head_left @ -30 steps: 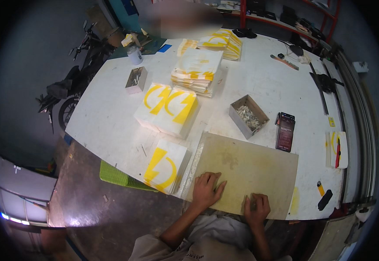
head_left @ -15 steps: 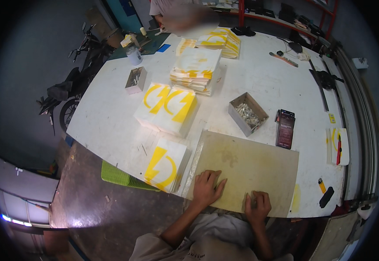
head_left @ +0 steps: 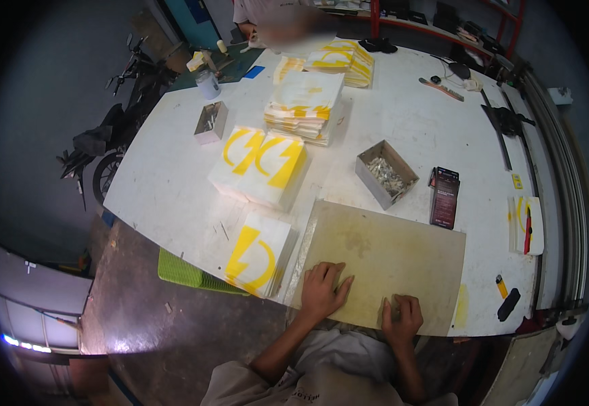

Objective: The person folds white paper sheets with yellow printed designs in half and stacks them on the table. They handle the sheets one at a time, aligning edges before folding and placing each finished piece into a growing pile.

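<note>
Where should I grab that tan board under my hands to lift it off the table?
Probably by its near long edge, from below. The tan board lies flat on the white table, with that edge at or just past the rim, where the left hand and right hand rest, so fingers may curl underneath.

Your beige cutting board (head_left: 389, 260), stained and scuffed, lies flat at the white table's near edge, at six o'clock, slightly skewed, its long side running left to right.
</note>
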`<state>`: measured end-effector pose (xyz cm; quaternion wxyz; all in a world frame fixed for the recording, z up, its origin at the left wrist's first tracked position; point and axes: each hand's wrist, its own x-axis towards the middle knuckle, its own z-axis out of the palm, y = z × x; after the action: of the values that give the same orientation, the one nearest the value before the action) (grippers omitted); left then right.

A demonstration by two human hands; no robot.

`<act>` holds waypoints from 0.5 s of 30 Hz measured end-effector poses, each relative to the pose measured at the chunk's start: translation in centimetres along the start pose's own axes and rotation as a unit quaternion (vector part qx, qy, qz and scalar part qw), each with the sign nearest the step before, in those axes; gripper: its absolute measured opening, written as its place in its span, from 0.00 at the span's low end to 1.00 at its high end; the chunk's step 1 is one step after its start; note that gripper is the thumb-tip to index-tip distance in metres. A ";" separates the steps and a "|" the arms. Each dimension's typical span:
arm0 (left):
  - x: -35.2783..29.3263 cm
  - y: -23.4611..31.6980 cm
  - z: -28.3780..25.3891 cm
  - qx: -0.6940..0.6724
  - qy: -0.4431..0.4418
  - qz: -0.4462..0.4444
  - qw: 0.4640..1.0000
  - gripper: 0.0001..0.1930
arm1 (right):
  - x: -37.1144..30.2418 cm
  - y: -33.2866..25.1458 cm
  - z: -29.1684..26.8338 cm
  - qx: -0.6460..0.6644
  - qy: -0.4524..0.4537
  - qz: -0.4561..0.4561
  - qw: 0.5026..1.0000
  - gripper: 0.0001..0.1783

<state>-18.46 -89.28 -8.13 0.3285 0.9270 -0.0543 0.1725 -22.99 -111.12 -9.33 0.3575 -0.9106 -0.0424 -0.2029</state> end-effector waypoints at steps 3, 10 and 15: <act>0.0 0.1 -0.1 0.002 -0.004 -0.004 1.000 0.17 | 0.1 -0.3 -0.1 0.005 -0.004 0.008 1.000 0.14; 0.0 0.0 0.0 0.004 -0.001 -0.003 1.000 0.17 | 0.0 0.0 0.0 -0.002 0.001 -0.003 1.000 0.14; 0.0 0.1 0.0 0.005 -0.004 -0.006 1.000 0.18 | 0.0 -0.2 -0.1 0.005 -0.004 0.012 1.000 0.14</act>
<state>-18.45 -89.34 -8.10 0.3242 0.9298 -0.0490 0.1671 -23.07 -111.05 -9.18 0.3641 -0.9101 -0.0340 -0.1951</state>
